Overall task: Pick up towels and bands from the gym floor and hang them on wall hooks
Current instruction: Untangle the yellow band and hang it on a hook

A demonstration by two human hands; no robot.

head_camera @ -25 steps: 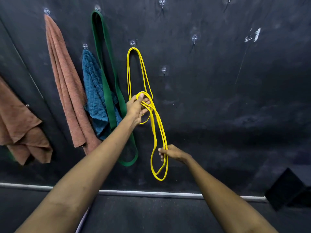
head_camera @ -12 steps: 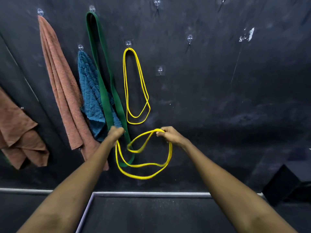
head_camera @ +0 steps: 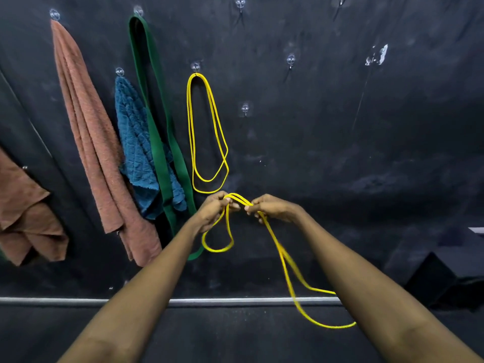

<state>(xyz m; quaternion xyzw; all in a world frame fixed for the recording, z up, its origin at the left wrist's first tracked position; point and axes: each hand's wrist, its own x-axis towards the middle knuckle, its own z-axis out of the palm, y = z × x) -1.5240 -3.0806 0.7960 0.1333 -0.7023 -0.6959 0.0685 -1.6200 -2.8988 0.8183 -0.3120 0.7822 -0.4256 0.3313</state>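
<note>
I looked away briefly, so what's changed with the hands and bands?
The left hand dropped away from the hung yellow band and met the right hand below it; both pinch the loose yellow band, whose long loop now swings low right. Green band and towels hang unchanged.

On the wall (head_camera: 340,153), five things are hanging in a row. A towel (head_camera: 26,221) is hanging at the left edge, then a long towel (head_camera: 86,132), a short towel (head_camera: 136,153), a broad band (head_camera: 154,106) overlapping that short towel, and a thin band (head_camera: 190,127) rightmost. Another hook (head_camera: 245,108) is sitting just right of the thin band. Below it, before the wall, the left hand (head_camera: 213,209) and right hand (head_camera: 272,208) are gripping a second thin band (head_camera: 217,249) between them, its loops dangling beneath both hands.
</note>
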